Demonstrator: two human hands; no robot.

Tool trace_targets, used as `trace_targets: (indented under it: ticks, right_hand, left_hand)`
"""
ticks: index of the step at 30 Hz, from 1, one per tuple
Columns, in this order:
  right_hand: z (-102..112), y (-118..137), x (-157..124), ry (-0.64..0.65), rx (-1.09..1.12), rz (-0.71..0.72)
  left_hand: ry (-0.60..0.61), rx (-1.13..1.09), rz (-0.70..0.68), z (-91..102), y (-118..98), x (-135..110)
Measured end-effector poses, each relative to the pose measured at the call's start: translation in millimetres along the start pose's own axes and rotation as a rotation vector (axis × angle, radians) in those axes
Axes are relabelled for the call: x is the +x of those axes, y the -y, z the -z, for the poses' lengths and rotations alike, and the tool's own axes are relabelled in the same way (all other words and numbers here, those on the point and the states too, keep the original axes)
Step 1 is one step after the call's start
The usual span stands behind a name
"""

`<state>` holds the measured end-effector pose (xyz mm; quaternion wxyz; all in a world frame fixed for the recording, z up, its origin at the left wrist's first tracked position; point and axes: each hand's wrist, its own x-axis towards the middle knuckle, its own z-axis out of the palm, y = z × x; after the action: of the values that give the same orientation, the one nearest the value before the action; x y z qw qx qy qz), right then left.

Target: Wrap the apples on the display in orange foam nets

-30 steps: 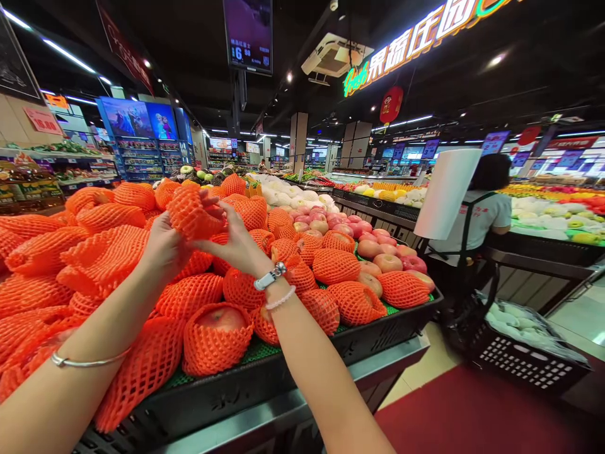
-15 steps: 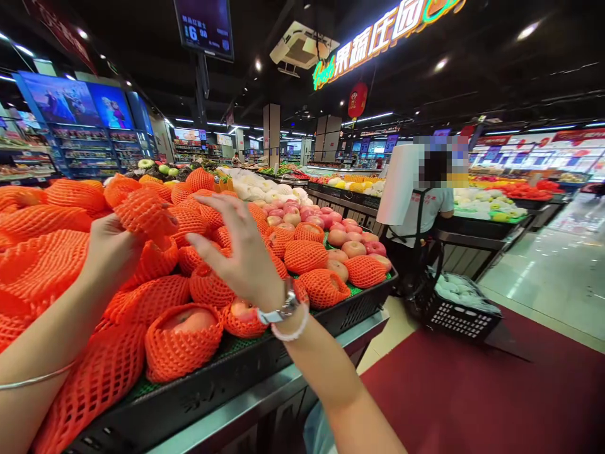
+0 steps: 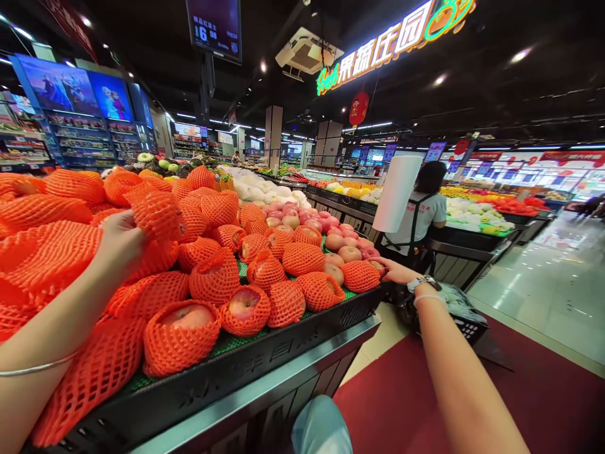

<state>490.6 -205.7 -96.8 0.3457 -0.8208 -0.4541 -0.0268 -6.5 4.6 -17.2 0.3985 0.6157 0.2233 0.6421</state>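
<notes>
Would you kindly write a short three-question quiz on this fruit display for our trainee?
1. Which of the person's hands grips an orange foam net?
2. True or false: the bangle is on the same arm as the watch.
3. What colour is the mat under the apples: A white, B green or C blue?

Key:
1. The left hand.
2. False; they are on opposite arms.
3. B.

We record: hanging screen (image 3: 215, 28), upper left of centre, "6 98"; lit sign (image 3: 384, 50), upper right, "Fresh 果蔬庄园".
</notes>
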Motion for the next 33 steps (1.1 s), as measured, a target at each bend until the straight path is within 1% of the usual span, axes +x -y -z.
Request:
trace_targets:
  ticks: [2, 4, 7, 9, 12, 14, 16, 18, 20, 22, 23, 25, 28, 30, 31, 33]
  right_hand:
    - [-13.7, -10.7, -1.3, 0.045, 0.002, -0.041]
    - [-26.6, -19.0, 0.3, 0.064, 0.017, -0.083]
    - [-33.9, -30.3, 5.7, 0.049, 0.070, -0.115]
    - [-28.4, -36.8, 9.1, 0.013, 0.145, -0.105]
    - [-10.8, -42.5, 13.2, -0.085, 0.306, -0.068]
    - [-0.1, -39.9, 16.1, -0.168, 0.433, -0.059]
    - [4.0, -27.3, 19.2, -0.231, 0.575, -0.061]
    - [-0.6, -0.6, 21.0, -0.234, 0.730, -0.052]
    - [-12.3, 41.7, 19.1, -0.162, 0.934, -0.027]
    - [-26.5, 97.5, 11.2, -0.022, 1.373, -0.037]
    - [-33.2, 128.8, 4.9, 0.049, 1.509, -0.042]
    - [-44.4, 193.4, -11.0, 0.244, 1.687, -0.072]
    - [-58.1, 281.5, -35.2, 0.525, 1.866, -0.171]
    - [-69.2, 326.6, -45.8, 0.684, 1.945, -0.200]
    - [-76.2, 343.9, -48.9, 0.718, 1.967, -0.196]
    - [-93.3, 367.8, -51.7, 0.718, 1.984, -0.180]
  left_hand:
    - [0.034, 0.044, 0.018, 1.6, 2.1, 0.7]
    - [0.069, 0.080, 0.051, 3.5, 4.3, 1.8]
    - [0.112, 0.101, 0.069, 7.0, 8.2, 4.1]
    - [0.145, 0.101, 0.076, 9.8, 11.1, 5.6]
    - [0.216, 0.118, 0.101, 13.6, 14.4, 6.0]
    - [0.267, 0.175, 0.124, 14.9, 14.7, 4.8]
    - [0.304, 0.233, 0.134, 14.6, 13.0, 2.7]
    - [0.326, 0.256, 0.124, 12.5, 9.8, 0.2]
    - [0.353, 0.272, 0.111, 8.8, 5.7, -2.4]
    - [0.385, 0.294, 0.093, 4.2, 1.4, -5.1]
    - [0.400, 0.304, 0.080, 1.8, -0.5, -6.3]
    - [0.421, 0.323, 0.038, -2.0, -3.6, -8.4]
    - [0.393, 0.339, -0.057, -4.2, -6.1, -9.7]
    - [0.326, 0.355, -0.152, -3.2, -6.1, -9.2]
    - [0.278, 0.370, -0.207, -2.1, -5.6, -8.5]
    - [0.181, 0.423, -0.323, 0.6, -3.5, -6.6]
